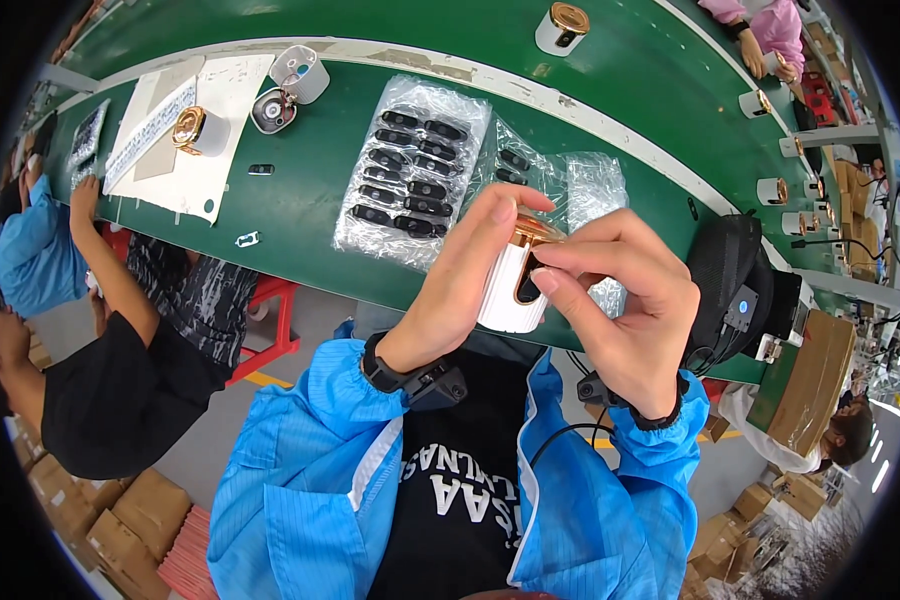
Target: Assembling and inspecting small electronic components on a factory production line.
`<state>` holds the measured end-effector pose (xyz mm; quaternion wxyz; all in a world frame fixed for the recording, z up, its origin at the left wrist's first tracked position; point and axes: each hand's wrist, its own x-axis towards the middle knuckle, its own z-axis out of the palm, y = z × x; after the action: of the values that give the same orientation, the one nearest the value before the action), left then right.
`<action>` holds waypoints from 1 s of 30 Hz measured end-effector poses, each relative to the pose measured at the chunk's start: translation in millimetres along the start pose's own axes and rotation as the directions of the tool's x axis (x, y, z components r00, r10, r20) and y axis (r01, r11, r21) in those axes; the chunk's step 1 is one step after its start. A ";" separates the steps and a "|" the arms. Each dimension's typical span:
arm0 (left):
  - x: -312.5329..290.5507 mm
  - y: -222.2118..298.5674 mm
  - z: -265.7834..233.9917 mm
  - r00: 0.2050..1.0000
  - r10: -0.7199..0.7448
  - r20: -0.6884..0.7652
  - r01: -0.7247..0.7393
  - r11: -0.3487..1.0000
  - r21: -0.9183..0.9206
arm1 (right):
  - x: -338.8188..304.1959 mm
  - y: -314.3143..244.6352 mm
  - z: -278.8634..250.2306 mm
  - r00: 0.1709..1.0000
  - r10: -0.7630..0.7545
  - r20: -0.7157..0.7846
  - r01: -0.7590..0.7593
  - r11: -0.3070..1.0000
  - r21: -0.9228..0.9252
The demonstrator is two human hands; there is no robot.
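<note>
Green workbench stretches beneath the bubble wrap. Rightward of that wrap, nearer the person, the left hand cups the white canister; the right hand pinches its black panel, apparently in place, perhaps not fully seated. Many similar panels lie unattached on the wrap.

Bright overall, bowed toward the rim

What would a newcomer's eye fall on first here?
Likely the gold-topped white canister near the centre, held by the left hand, with the right hand at its dark panel. Beyond, left of centre, black oval pieces lie on bubble wrap. A similar canister sits near the top edge.
</note>
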<state>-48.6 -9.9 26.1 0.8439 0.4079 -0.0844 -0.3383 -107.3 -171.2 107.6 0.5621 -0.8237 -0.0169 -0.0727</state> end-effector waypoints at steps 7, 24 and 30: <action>-3.7 4.4 4.4 0.999 0.034 -0.027 -0.031 0.993 0.118 | 12.7 14.2 -2.9 0.995 0.055 0.082 -0.056 0.998 0.006; 2.8 -2.0 -12.2 0.977 0.212 0.034 -0.196 0.816 0.544 | 24.0 53.3 -16.6 0.981 0.115 0.157 -0.142 0.975 0.172; 8.3 1.3 -17.6 0.987 0.114 0.116 -0.160 0.798 0.582 | 28.3 48.1 -28.1 0.954 0.156 0.254 -0.189 0.976 0.109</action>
<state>-34.4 -3.5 14.6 0.6943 0.6290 -0.2459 -0.2487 -76.9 -216.5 77.2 0.6132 -0.7857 -0.0187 0.0800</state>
